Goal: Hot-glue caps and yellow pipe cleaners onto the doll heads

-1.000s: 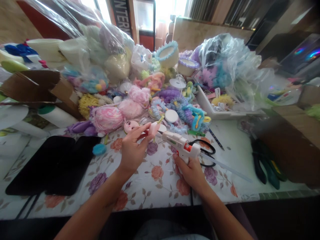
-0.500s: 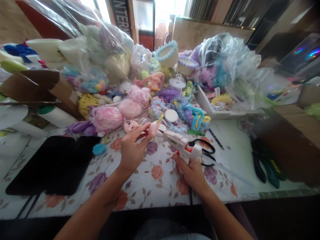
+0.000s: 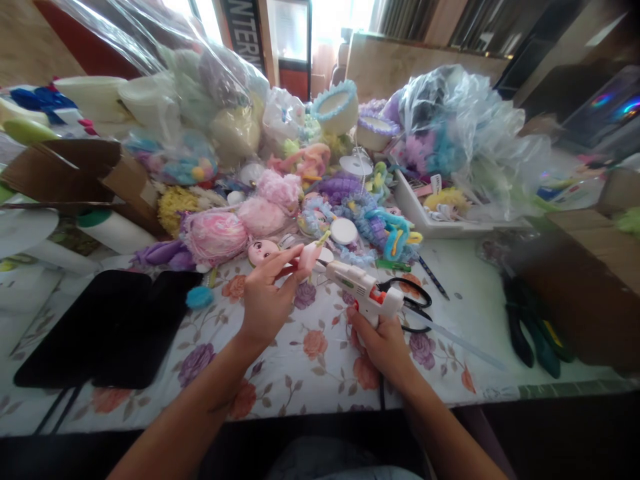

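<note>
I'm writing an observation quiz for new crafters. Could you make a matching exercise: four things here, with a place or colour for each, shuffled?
1. Glue gun
2. Pompom
3. Scissors
4. Pink piece

A. Has black handles
B. Held in the left hand
C. Blue
D. Held in the right hand

Pairs: 1-D, 2-C, 3-A, 4-B

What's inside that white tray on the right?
In the white tray, a yellow-haired item and a white tag show; clear plastic hides some of the rest.
</note>
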Motion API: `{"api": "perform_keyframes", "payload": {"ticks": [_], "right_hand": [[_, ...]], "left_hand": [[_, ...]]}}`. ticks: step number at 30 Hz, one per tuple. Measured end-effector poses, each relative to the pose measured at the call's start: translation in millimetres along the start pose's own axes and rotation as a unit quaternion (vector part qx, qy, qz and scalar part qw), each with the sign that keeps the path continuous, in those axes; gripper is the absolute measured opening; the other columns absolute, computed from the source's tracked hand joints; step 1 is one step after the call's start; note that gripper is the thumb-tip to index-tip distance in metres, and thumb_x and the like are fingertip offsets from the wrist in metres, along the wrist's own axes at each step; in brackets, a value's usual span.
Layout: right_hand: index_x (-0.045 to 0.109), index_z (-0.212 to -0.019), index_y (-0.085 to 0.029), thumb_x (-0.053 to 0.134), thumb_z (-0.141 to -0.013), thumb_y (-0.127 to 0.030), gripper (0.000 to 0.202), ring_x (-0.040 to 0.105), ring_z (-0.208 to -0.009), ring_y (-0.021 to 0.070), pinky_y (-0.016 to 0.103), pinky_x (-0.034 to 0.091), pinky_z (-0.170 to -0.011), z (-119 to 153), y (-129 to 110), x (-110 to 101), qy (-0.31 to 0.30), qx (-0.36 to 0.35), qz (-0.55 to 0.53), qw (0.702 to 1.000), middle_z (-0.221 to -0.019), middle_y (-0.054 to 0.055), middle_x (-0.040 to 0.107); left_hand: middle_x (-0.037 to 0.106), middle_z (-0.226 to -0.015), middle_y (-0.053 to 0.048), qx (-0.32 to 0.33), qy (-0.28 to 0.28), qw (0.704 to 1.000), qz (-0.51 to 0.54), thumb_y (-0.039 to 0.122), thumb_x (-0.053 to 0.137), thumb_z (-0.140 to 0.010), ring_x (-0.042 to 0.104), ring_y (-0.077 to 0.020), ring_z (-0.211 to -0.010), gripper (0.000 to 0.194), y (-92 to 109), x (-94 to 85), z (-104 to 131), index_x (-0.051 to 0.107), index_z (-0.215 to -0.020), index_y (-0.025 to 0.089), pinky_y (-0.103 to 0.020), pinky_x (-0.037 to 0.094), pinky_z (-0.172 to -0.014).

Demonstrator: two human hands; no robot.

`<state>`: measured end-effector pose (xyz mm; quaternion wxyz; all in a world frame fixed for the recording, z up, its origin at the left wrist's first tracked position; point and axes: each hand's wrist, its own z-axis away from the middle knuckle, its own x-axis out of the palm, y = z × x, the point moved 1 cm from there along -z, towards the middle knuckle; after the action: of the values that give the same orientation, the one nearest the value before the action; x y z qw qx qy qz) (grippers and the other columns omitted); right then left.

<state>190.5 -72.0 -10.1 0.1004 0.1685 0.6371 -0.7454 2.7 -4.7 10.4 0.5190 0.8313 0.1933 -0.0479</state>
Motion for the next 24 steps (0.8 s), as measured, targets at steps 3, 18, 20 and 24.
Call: {"api": "perform_keyframes", "payload": {"ticks": [3,18,20,24], "right_hand": [[0.052,-0.053,-0.021,0.056,-0.086,-0.046,0.042,0.049,-0.041,0.0129,0.025,0.040,-0.046,1,-1,0,-0.004,0.003,0.005,1.000,-0.044,-0.001,0.053],[0.056,-0.057,-0.021,0.055,-0.086,-0.046,0.038,0.049,-0.044,0.0131,0.025,0.040,-0.048,1,2,0,-0.028,-0.011,0.007,1.000,-0.047,-0.002,0.053],[0.057,-0.058,-0.020,0.056,-0.086,-0.048,0.039,0.050,-0.046,0.0136,0.025,0.041,-0.048,2,5,1,-0.029,0.003,0.006,1.000,-0.048,-0.001,0.055],[0.066,-0.071,-0.018,0.058,-0.084,-0.054,0.039,0.057,-0.056,0.0174,0.028,0.046,-0.056,2,13,1,-0.040,0.028,0.021,0.999,-0.055,0.000,0.060]], "left_hand": [[0.073,-0.100,-0.002,0.000,0.004,1.000,0.002,0.030,0.072,-0.079,0.068,-0.0159,-0.086,0.032,0,0.3,0,0.072,-0.111,0.024,-0.031,0.060,-0.082],[0.072,-0.103,-0.004,-0.003,0.015,1.000,-0.003,0.034,0.070,-0.080,0.068,-0.0167,-0.086,0.032,-2,0.8,0,0.071,-0.110,0.022,-0.032,0.060,-0.083],[0.072,-0.103,-0.004,-0.004,0.017,1.000,-0.008,0.035,0.070,-0.080,0.068,-0.0174,-0.087,0.032,-2,0.6,0,0.071,-0.110,0.022,-0.034,0.060,-0.084],[0.072,-0.104,-0.004,-0.006,0.024,1.000,-0.005,0.035,0.071,-0.079,0.068,-0.0177,-0.088,0.033,-2,0.3,-1,0.072,-0.110,0.022,-0.034,0.060,-0.084]]}}
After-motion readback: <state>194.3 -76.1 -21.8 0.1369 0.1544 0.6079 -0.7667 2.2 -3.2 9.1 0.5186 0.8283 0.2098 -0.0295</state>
